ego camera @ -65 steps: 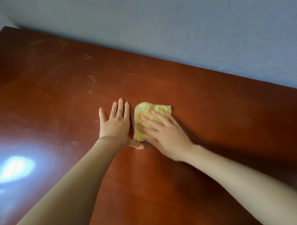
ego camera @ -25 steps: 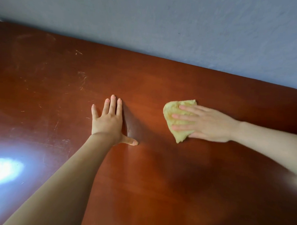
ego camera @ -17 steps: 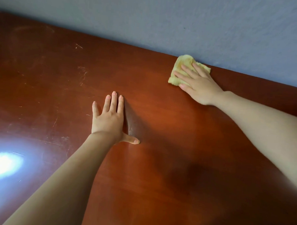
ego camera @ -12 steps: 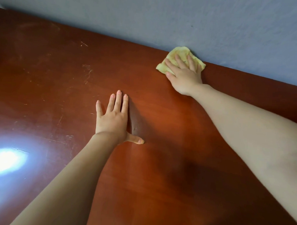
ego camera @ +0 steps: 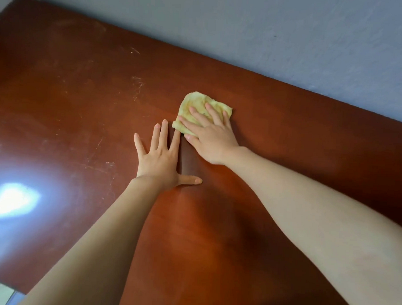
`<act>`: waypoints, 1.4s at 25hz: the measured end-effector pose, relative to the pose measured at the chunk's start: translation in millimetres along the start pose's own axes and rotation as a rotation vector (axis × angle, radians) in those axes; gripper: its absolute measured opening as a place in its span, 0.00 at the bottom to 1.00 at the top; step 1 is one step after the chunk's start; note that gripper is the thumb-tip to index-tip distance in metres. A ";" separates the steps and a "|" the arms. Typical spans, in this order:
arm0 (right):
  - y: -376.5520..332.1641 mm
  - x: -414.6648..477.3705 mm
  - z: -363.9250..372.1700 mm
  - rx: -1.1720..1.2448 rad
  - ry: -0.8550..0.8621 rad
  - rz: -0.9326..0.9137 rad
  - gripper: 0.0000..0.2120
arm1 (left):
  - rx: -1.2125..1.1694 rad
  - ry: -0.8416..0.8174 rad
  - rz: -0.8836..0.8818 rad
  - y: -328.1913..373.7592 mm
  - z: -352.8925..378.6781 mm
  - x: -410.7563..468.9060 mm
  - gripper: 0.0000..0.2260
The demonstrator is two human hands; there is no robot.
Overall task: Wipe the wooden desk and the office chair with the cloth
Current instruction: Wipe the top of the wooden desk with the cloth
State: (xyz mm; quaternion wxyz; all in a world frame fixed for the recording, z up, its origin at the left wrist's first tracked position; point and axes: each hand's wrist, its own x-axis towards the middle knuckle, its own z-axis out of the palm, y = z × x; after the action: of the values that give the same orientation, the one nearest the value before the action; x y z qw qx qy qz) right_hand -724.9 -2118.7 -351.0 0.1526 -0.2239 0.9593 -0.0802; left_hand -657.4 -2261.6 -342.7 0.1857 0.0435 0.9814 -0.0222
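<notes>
Right hand (ego camera: 209,139) presses the cloth (ego camera: 197,103) flat-fingered on the desk (ego camera: 288,137) beside the splayed left hand (ego camera: 158,159), where bunching could skip patches.

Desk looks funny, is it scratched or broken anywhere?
Yes. The wooden desk has pale scratches left of the yellow cloth, marring its glossy finish. The white patch is only reflected light, not a spill.

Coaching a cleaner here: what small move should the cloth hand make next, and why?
Probably slide the right hand, pressing the yellow cloth flat, rightward across the desk: the left hand lies flat right beside the cloth, blocking a leftward sweep.
</notes>
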 end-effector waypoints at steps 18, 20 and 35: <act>-138.5 -165.2 68.9 -0.199 -0.159 -0.540 0.23 | -0.403 0.173 -0.485 -62.1 106.1 -250.7 0.56; -145.8 -183.3 75.2 -0.240 -0.192 -0.650 0.23 | -0.451 0.169 -0.521 -64.3 113.1 -265.2 0.58; -256.8 -110.0 67.4 -0.486 -0.334 -1.023 0.24 | -0.551 0.037 -0.730 -102.9 125.8 -319.9 0.51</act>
State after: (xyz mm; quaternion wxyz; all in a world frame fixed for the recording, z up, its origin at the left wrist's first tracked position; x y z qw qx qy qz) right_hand -504.9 -2302.4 -329.1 0.1877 -0.6963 0.6832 0.1149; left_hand -324.8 -2396.2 -339.6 0.1530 -0.3558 0.9049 0.1764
